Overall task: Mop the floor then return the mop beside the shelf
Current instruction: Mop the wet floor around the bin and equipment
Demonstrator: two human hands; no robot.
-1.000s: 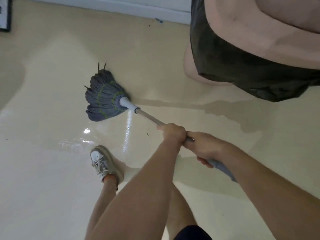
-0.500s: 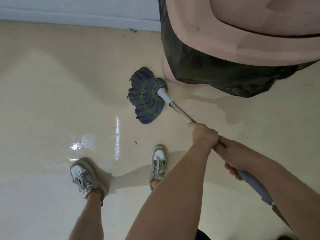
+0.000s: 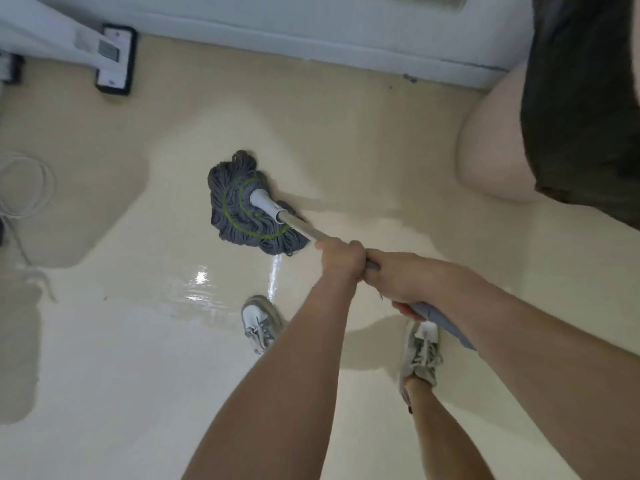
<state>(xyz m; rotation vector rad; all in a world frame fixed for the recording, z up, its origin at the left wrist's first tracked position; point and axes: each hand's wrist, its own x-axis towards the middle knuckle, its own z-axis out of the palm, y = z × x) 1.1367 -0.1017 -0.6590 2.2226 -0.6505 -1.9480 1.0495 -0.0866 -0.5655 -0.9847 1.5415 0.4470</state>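
While gripping the mop handle with left hand clenched just ahead of right hand, hold the grey mop head flat on the floor, between shoes and wall. Pull in overlapping strokes, clear of the cable at left. Steer wide of the pink bin with black liner at right; cannot tell its contents.

Single head view, looking steeply down past forearms at floor, wall base ahead.
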